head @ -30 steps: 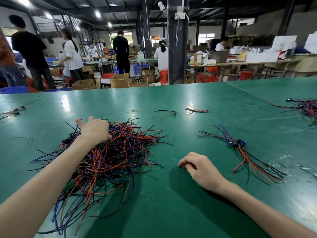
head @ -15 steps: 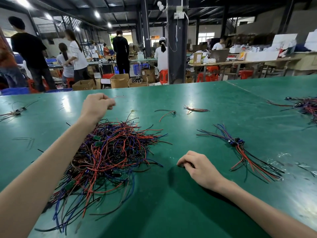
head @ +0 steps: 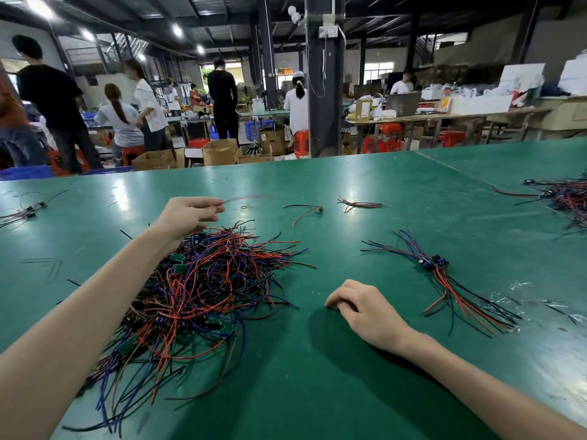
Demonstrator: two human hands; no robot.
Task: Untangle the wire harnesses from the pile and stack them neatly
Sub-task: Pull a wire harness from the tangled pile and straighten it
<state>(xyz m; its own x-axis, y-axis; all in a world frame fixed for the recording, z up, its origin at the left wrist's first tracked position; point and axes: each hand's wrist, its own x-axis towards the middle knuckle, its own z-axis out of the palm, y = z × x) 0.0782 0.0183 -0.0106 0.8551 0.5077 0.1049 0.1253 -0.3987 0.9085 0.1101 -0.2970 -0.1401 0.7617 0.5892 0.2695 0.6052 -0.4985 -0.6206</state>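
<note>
Inspected a busy workshop: green table (head: 349, 392) in front, benches, cartons and several people beyond.

Found the pile (head: 203, 290) left of centre on the table, under the left forearm. Recorded thin red, blue and black wires, looped and crossed in all directions, with small green boards (head: 178, 257) caught among them. Judged each harness light, limp and springy, likely to snag on its neighbours and drag them along. Judged the boards and solder joints the weak points, so advised against hard tugs. Recommended a hold on a board or on the wires close to it, then a slow lift with a shake to let loops fall free, not a pull on one loose end.

Saw the left hand (head: 187, 214) raised above the far edge of the pile, thumb and fingers pinched together on a thin red wire (head: 247, 197), blurred. Saw the right hand (head: 365, 309) resting on the table right of the pile, fingers curled under; could not tell whether anything was held.

Noted a sorted stack (head: 444, 274) further right, wires roughly aligned, connectors together. Noted stray harnesses (head: 305, 211) beyond the pile and a second heap (head: 565, 195) at the far right edge. Judged most of the work undone.
</note>
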